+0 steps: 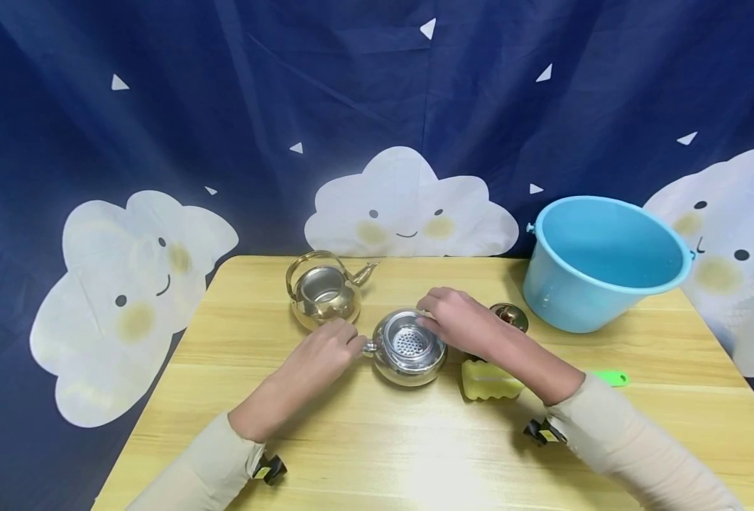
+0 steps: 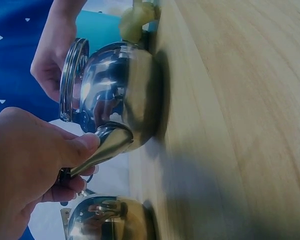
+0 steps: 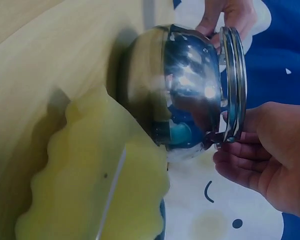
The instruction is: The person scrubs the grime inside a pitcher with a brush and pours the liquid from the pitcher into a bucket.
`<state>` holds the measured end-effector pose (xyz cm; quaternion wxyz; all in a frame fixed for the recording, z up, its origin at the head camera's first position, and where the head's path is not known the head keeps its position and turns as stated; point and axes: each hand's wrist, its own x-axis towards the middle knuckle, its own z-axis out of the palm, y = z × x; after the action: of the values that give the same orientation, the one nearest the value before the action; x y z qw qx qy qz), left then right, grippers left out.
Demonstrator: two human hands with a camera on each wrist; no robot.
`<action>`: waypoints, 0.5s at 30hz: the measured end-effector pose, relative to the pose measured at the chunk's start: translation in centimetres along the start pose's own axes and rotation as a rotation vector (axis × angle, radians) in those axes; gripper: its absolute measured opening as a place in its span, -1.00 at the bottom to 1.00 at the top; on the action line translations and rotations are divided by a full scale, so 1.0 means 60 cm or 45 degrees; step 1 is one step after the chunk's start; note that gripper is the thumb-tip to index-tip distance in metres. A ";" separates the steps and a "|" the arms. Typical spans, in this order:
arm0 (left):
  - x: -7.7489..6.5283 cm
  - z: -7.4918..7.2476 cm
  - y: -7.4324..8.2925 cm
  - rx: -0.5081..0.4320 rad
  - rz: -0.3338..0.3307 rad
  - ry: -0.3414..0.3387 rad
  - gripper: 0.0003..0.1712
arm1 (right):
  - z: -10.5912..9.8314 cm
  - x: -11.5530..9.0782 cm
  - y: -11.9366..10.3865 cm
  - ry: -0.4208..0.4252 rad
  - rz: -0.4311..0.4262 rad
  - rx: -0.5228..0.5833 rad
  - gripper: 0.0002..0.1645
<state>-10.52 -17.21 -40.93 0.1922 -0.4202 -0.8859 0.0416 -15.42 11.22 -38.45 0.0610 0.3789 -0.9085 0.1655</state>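
Note:
A shiny silver teapot [image 1: 409,375] stands lidless on the wooden table, with a perforated strainer [image 1: 409,342] inside its mouth. My left hand [image 1: 327,349] pinches its short spout [image 2: 110,144] between thumb and fingers. On the other side, my right hand [image 1: 456,323] holds the teapot's handle [image 3: 236,85], which lies folded down around the mouth. In the right wrist view, the fingers sit below the handle ring and the thumb is partly hidden behind it.
A gold teapot [image 1: 329,310] without a lid stands at the back left. A yellow wavy sponge [image 1: 487,382], a dark round lid [image 1: 512,316] and a green handle [image 1: 612,378] lie around my right forearm. The light blue bucket [image 1: 569,298] stands at the back right, before a curtain.

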 end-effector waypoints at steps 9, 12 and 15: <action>0.000 0.001 0.000 -0.004 0.001 0.004 -0.81 | 0.008 0.004 -0.008 0.003 -0.030 -0.043 -0.78; 0.000 0.001 -0.001 -0.006 0.002 0.006 -0.80 | 0.009 0.006 -0.012 0.000 -0.020 -0.057 -0.78; 0.001 0.001 -0.001 -0.006 0.004 0.003 -0.80 | 0.011 0.008 -0.015 0.000 -0.012 -0.070 -0.79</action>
<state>-10.60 -17.19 -40.94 0.1920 -0.4222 -0.8851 0.0393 -15.13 10.10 -38.72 0.0724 0.3814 -0.9109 0.1402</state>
